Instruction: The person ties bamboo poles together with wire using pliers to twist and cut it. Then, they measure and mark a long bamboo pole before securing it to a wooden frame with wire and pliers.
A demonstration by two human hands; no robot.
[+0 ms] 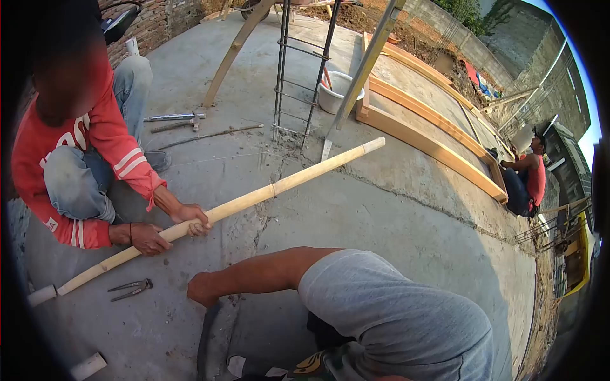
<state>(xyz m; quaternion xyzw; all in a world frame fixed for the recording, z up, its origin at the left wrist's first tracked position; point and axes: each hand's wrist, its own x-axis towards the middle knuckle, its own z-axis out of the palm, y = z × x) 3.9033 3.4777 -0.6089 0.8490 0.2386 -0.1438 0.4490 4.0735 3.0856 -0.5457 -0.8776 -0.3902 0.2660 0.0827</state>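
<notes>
Knee up close, bamboo pole beyond

Bent knee (204, 289) fronts the bamboo pole (222, 209), which a co-worker's hands (171, 228) grip on the concrete floor (394, 209); pliers (130, 289) lie nearby. Neither of my hands shows, so I cannot tell their fingers' state.

worker in grey, seen from a head-worn camera

little of the wearer shows, and only along the lower edge of the frame: a broad sweep of plain light-grey cloth (394, 317), soft and knit-like, smooth but for a few shallow folds, with no print or seam to be made out. a bare limb (254, 276) comes out of its hemmed opening, uncovered to its rounded end; whether it is an arm or a leg cannot be told. below the grey sits a patch of patterned fabric (318, 367) in dark green, yellow and black, its design too cropped to read.
</notes>
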